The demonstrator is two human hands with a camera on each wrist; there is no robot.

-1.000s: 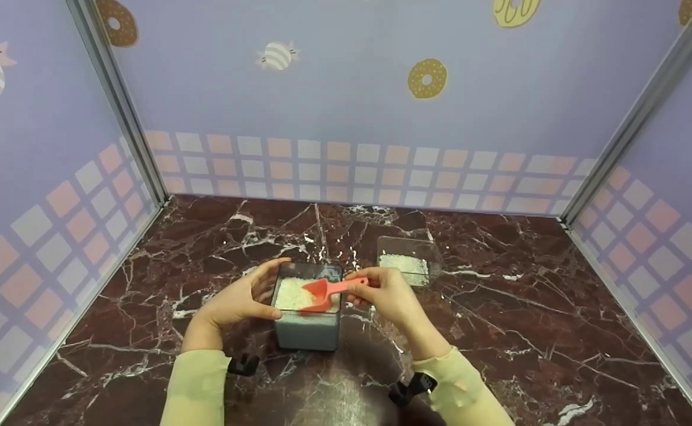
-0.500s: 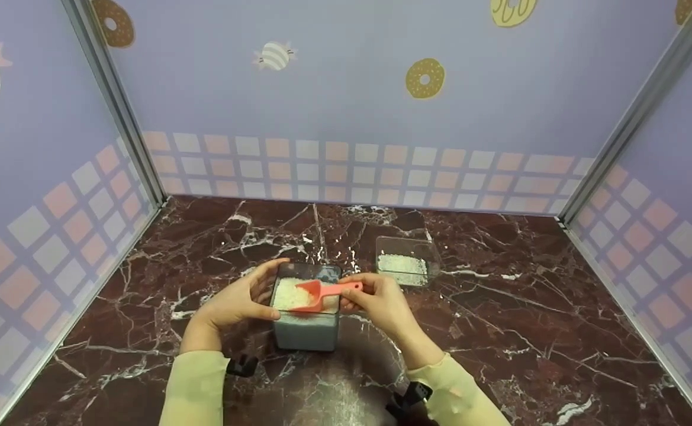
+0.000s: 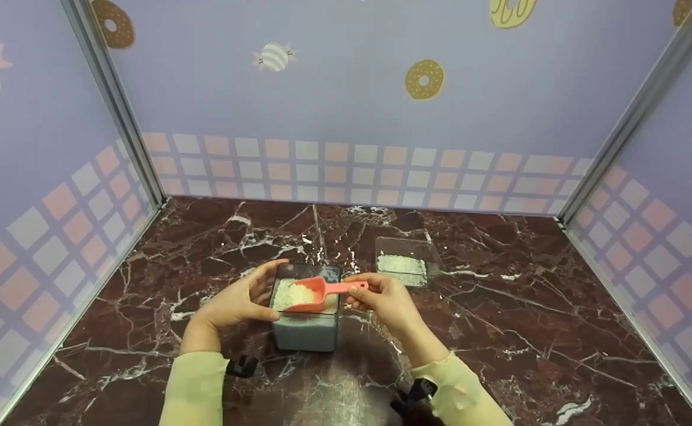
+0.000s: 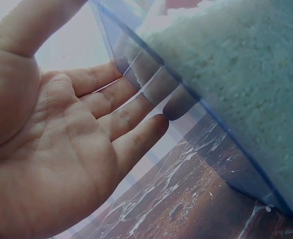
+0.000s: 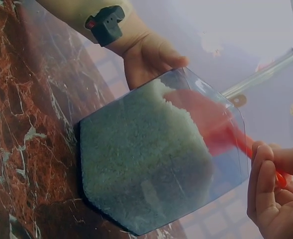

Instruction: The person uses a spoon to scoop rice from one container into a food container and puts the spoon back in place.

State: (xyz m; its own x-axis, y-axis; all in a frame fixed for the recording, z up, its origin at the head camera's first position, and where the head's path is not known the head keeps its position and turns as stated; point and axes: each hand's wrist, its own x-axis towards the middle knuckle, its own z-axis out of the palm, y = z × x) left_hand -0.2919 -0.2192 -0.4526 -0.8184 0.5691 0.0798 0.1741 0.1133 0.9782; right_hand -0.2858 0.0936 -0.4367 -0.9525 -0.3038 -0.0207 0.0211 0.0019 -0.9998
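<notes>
- Here, from the head view, we see the right hand (image 3: 384, 296) pinching the handle of a coral scoop (image 3: 316, 293), whose bowl carries a mound of white grains over the open top of the clear square container (image 3: 306, 322). The container stands on the marble tabletop (image 3: 499, 331), near the middle, close to the person.
- Our left hand (image 3: 236, 302) has its fingers fairly straight against the container's left wall, thumb at the far rim, steadying it rather than clamping it.
- A second, shallower clear tub (image 3: 408, 260) with a thin layer of grains sits farther off and to the right, apart from the first.
- In our judgement the heaped scoop could shed grains onto the tabletop if it tilts or clips the rim.
- From the left wrist view, the palm (image 4: 51, 164) lies flat and relaxed, fingertips touching the transparent wall (image 4: 151, 84); the grains (image 4: 245, 74) behind it look fine, white and densely packed.
- From the right wrist view, fingers (image 5: 265, 184) curl round the scoop's handle, and the red bowl (image 5: 211, 122) shows through the container's wall above the grain mass, which fills most of it.
</notes>
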